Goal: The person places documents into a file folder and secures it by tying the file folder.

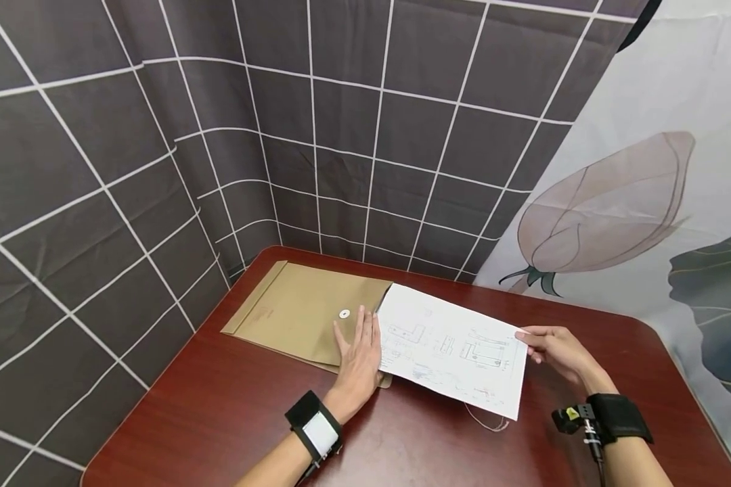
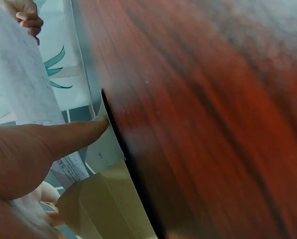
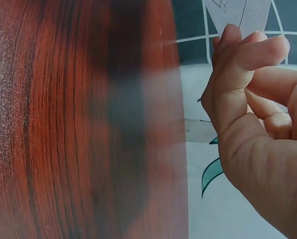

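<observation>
A brown paper document envelope (image 1: 304, 304) with a white round button (image 1: 344, 314) lies on the table. My left hand (image 1: 359, 362) rests on its right end, fingers straight and spread. In the left wrist view its thumb (image 2: 78, 137) reaches along the envelope's edge (image 2: 113, 199). White paper (image 1: 445, 345) with line drawings extends from the envelope's right end, its right side lifted off the table. My right hand (image 1: 557, 352) pinches the paper's upper right edge between thumb and fingers. In the right wrist view only a corner of the paper (image 3: 238, 12) shows beyond the fingers.
A thin string (image 1: 490, 426) hangs below the paper. The reddish-brown table (image 1: 231, 419) has rounded corners. Behind it hangs a dark grey gridded curtain (image 1: 341, 135), and at the right a white cloth (image 1: 621, 237) with a flower print. Both wrists wear black straps with cameras.
</observation>
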Demonstrator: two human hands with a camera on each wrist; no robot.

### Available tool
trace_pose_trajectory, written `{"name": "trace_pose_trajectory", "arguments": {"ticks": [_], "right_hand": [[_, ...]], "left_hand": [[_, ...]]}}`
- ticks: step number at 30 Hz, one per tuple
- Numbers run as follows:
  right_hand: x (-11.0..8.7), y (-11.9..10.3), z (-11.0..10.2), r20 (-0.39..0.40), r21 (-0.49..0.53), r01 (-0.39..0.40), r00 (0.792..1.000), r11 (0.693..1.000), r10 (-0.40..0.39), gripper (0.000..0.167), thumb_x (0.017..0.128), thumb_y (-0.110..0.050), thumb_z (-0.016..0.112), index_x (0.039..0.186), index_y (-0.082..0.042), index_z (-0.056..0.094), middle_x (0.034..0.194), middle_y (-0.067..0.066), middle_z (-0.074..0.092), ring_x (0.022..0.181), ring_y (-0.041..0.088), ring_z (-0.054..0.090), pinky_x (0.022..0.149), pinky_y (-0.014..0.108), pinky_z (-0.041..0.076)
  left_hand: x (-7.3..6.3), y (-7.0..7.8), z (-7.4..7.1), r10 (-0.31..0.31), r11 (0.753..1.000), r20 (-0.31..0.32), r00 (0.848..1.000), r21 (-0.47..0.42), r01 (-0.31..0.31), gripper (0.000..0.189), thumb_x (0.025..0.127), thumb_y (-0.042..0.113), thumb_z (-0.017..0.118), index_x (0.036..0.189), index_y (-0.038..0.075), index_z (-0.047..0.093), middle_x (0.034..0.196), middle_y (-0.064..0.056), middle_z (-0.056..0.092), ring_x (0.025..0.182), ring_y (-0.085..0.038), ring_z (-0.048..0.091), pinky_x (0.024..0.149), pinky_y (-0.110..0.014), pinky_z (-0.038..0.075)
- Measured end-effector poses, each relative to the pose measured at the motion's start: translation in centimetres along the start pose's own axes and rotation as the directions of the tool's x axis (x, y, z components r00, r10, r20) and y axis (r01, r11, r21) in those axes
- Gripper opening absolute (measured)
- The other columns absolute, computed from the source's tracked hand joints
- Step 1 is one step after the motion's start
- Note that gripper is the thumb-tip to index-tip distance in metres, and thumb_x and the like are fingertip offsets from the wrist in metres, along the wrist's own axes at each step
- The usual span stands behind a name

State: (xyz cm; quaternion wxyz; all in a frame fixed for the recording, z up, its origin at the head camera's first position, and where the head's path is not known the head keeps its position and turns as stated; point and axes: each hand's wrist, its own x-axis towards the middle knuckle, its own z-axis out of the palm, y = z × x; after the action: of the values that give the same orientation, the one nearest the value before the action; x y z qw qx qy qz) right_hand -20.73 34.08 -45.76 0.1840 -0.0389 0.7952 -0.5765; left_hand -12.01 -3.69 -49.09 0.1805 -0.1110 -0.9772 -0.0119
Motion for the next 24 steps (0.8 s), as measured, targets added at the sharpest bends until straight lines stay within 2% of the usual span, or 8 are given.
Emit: {"name": "trace_pose_trajectory", "arguments": {"ticks": [8,15,24], "right_hand": [[0.9,0.0,0.4,0.017,-0.029,0.013,1.000,1.000,-0.012,0.046,0.095,-0.019,0.060,0.125,0.014,0.051,0.081,0.011,0.059,0.063,0.015,0.051,0.055,0.029,0.042],[2.2,-0.3,0.9,0.011,-0.029,0.015,1.000,0.999,-0.015,0.047,0.095,-0.020,0.060,0.126,0.014,0.050,0.082,0.010,0.060,0.061,0.014,0.050,0.057,0.030,0.042],[3.8,-1.9,1.8,0.028,-0.035,0.031,0.999,0.999,-0.030,0.040,0.095,-0.016,0.058,0.122,0.014,0.053,0.078,0.010,0.059,0.061,0.014,0.050,0.053,0.025,0.041]], "left_hand": [[0.0,-0.1,-0.1,0.000,1.000,-0.001,1.000,-0.009,0.000,0.098,0.062,0.016,0.086,0.142,-0.010,0.035,0.148,-0.024,0.031,0.143,-0.034,0.009,0.099,-0.073,0.013],[0.0,0.1,-0.2,-0.008,1.000,0.015,1.000,-0.005,0.008,0.097,0.064,0.017,0.085,0.142,-0.008,0.035,0.149,-0.023,0.030,0.143,-0.034,0.009,0.100,-0.073,0.010],[-0.1,0.1,0.0,-0.011,1.000,0.022,1.000,-0.016,0.012,0.099,0.062,0.017,0.086,0.143,-0.008,0.034,0.150,-0.023,0.029,0.143,-0.033,0.009,0.100,-0.073,0.010]]}}
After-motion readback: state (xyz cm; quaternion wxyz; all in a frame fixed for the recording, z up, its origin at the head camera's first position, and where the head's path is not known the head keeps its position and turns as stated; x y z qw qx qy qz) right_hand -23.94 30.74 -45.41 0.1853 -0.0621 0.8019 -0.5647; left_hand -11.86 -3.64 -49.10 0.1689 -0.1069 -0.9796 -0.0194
